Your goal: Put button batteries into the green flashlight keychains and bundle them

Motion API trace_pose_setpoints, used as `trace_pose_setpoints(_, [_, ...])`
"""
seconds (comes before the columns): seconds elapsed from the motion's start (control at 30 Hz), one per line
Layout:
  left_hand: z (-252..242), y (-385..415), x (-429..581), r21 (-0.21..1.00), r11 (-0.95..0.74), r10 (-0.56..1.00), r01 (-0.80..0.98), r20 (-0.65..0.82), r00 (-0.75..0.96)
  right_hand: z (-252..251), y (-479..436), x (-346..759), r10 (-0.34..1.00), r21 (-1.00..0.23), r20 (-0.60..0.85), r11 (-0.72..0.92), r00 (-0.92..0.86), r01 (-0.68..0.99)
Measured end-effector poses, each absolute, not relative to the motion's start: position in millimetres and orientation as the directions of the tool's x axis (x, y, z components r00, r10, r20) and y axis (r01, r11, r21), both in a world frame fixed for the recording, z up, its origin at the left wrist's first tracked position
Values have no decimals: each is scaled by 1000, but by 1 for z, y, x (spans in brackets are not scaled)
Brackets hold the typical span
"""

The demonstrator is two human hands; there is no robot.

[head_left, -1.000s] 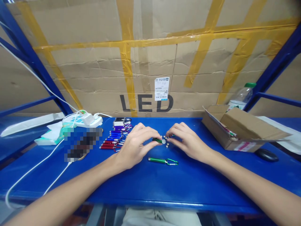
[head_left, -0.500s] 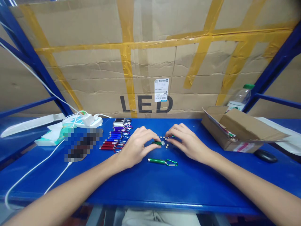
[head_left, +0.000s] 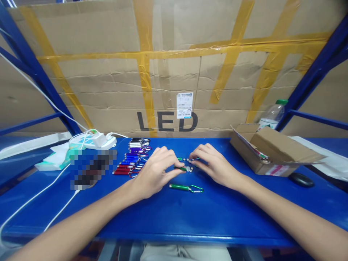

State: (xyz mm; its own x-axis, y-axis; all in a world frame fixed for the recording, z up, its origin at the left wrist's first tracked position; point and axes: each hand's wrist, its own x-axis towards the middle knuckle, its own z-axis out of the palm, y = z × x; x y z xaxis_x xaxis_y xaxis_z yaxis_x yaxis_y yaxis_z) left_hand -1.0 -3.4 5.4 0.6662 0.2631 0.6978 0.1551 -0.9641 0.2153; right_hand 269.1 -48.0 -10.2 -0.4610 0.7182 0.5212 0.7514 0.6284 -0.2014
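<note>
The left hand (head_left: 156, 172) has its grip pinched on a small green flashlight (head_left: 181, 168) mid-desk. The right hand (head_left: 214, 165) rests on loose button cells (head_left: 189, 160) beside it, and whether its grip holds one cannot be told. A row of flashlights (head_left: 132, 159) lies lined up to the left, and a second green flashlight (head_left: 185, 187) lies nearer. The desk (head_left: 174, 217) is bare toward its front edge, with a cardboard box (head_left: 272, 148) on the right.

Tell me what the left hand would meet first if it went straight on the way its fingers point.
Most likely the button cells lying just past its fingertips, then the right hand. The left hand points rightward, pinching a green torch body; depth between them is hard to judge.
</note>
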Motion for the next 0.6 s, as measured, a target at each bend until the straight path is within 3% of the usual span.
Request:
trace_pose_setpoints(0.4, [-4,12,-1,248,-922,385,298,489,783,-10,-48,272,700,-188,561,627,-442,756])
trace_pose_setpoints(0.6, [3,11,-1,286,-914,402,287,553,730,-10,-48,272,699,-174,580,608,-418,775])
